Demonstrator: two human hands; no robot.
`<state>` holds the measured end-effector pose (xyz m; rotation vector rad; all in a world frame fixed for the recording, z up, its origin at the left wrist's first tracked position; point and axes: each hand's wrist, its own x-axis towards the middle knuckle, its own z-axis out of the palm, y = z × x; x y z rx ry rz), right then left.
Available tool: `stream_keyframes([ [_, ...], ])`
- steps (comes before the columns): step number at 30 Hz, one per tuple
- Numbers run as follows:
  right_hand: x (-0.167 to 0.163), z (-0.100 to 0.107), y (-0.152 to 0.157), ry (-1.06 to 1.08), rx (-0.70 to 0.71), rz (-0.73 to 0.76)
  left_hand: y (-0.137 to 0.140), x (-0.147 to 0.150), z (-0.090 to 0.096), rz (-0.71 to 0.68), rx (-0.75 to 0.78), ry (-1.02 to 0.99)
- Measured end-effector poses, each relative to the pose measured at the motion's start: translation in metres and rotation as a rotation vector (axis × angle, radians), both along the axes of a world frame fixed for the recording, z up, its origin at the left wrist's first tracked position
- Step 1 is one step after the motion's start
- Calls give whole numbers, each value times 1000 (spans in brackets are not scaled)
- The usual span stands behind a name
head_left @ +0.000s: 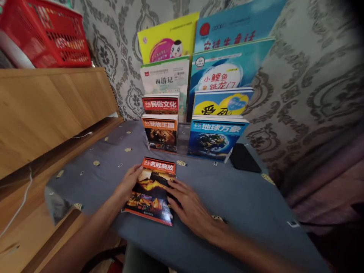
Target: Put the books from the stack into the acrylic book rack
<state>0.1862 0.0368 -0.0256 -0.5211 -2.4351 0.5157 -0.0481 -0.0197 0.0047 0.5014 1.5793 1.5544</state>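
A paperback book (152,185) with a red title band and a golden photo of a wall lies face up on the cloth near the front of the table. My left hand (129,184) is closed on its upper left edge. Resting on the book's right side is my right hand (186,203), its fingers stretched out over the cover. Behind the book stands a clear display rack (182,146). It holds several upright books in two columns, with an animal book (160,133) at the lower left and a blue earth book (215,140) at the lower right.
A dark phone-like slab (245,157) lies right of the rack. To the left is a wooden cabinet (54,110) with a red plastic basket (64,36) on top. A grey-blue cloth (244,204) covers the table, and patterned wallpaper (122,45) is behind.
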Motion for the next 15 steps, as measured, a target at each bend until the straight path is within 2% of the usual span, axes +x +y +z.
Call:
stream_keyframes([
  [4, -1, -1, 1, -30, -81, 18, 2, 7, 2, 55, 15, 27],
  [7, -1, 2, 4, 42, -148, 37, 0, 11, 8, 59, 38, -2],
  [10, -2, 7, 8, 144, -252, 0, 2, 14, 16, -10, 134, -23],
  [15, -7, 17, 15, 279, -511, -100, 11, 22, 30, -27, 319, 38],
])
